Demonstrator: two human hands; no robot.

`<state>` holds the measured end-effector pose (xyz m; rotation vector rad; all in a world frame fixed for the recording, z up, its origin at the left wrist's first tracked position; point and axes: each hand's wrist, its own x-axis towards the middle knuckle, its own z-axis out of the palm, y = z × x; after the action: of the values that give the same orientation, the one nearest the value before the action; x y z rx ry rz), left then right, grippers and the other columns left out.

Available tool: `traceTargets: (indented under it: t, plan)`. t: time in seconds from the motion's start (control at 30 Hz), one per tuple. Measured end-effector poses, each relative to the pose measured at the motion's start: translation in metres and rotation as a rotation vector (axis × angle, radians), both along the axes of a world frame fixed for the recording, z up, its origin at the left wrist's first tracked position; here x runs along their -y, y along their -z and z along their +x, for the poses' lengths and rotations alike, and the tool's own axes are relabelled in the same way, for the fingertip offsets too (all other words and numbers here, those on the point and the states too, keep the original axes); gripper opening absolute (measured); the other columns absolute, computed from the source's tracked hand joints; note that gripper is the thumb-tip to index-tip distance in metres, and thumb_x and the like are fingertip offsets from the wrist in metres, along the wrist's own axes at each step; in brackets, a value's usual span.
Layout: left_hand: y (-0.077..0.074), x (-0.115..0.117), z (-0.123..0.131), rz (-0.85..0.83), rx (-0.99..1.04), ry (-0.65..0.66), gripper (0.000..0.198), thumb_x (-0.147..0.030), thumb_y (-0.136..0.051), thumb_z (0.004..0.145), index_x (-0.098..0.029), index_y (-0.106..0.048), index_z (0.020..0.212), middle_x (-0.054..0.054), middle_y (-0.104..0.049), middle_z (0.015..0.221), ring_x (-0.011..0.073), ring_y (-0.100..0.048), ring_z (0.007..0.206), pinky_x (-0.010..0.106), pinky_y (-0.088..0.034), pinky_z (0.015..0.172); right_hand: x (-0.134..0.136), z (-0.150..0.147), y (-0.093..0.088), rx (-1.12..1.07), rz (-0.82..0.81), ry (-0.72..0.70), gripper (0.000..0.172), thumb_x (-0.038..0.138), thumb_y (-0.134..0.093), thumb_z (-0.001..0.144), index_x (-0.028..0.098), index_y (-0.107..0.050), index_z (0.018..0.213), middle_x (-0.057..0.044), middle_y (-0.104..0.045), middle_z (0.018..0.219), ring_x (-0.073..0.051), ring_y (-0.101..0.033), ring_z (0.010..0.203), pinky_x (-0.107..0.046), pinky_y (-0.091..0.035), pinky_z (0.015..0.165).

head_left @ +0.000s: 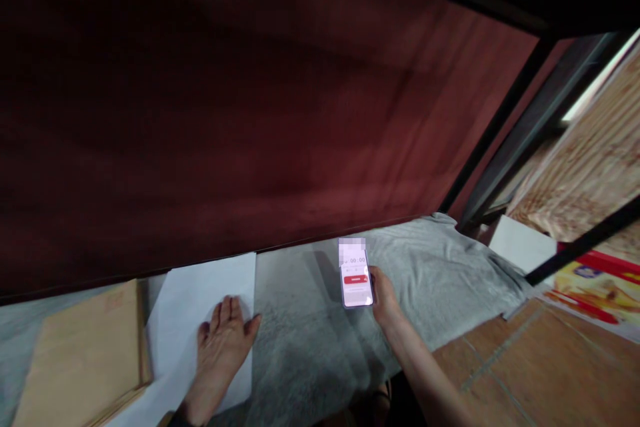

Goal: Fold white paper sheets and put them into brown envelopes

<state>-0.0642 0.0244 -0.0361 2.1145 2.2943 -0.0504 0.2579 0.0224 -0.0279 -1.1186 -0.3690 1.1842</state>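
Note:
My left hand [225, 337] rests flat on white paper sheets [205, 280], its thumb stretched out to the right. Nothing is in it. To its left lies a stack of brown envelopes [90, 340], partly over the paper. A smartphone [357, 280] with a lit screen is held in my right hand [384, 293]. On the screen are a row of zeros like a timer and a red button; its top part is blurred out. Most of my right fingers are hidden behind the phone.
A grey cloth [300, 320] covers the surface under my hands. Behind it rises a dark red panel [280, 147] with a dark frame [500, 120]. At the right are a white box [523, 247], a red and yellow printed package [600, 290] and a tiled floor [530, 367].

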Motion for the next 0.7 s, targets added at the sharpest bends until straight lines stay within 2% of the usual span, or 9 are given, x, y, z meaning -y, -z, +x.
traceTargets:
  t: [0.23,0.43,0.7]
  plan:
    - [-0.002,-0.001,-0.004,0.005,-0.035,0.030,0.070,-0.049,-0.037,0.095,-0.002,-0.043,0.146,0.022,-0.040,0.155,0.0323,-0.038,0.143,0.046,-0.032,0.113,-0.003,0.011,0.007,-0.014,-0.016,-0.028,0.018,0.037,-0.063,0.073,0.020,-0.065,0.070,-0.002,-0.072,0.063,-0.025,-0.072,0.069,-0.032,-0.055,0.061]
    - [-0.004,-0.001,-0.003,-0.009,-0.054,0.031,0.066,-0.045,-0.034,0.096,-0.002,-0.046,0.144,0.021,-0.042,0.154,0.0312,-0.040,0.142,0.045,-0.034,0.112,-0.005,0.017,0.003,-0.013,-0.083,-0.027,0.018,0.035,-0.062,0.071,0.018,-0.065,0.067,-0.003,-0.070,0.059,-0.027,-0.072,0.066,-0.034,-0.055,0.060]
    - [-0.007,-0.002,-0.004,0.020,-0.071,0.052,0.058,-0.037,-0.032,0.097,-0.003,-0.051,0.140,0.020,-0.049,0.149,0.0293,-0.045,0.137,0.041,-0.039,0.107,-0.006,0.026,0.006,0.053,-0.055,-0.009,0.018,0.037,-0.063,0.071,0.019,-0.065,0.068,-0.003,-0.071,0.061,-0.026,-0.072,0.069,-0.032,-0.055,0.062]
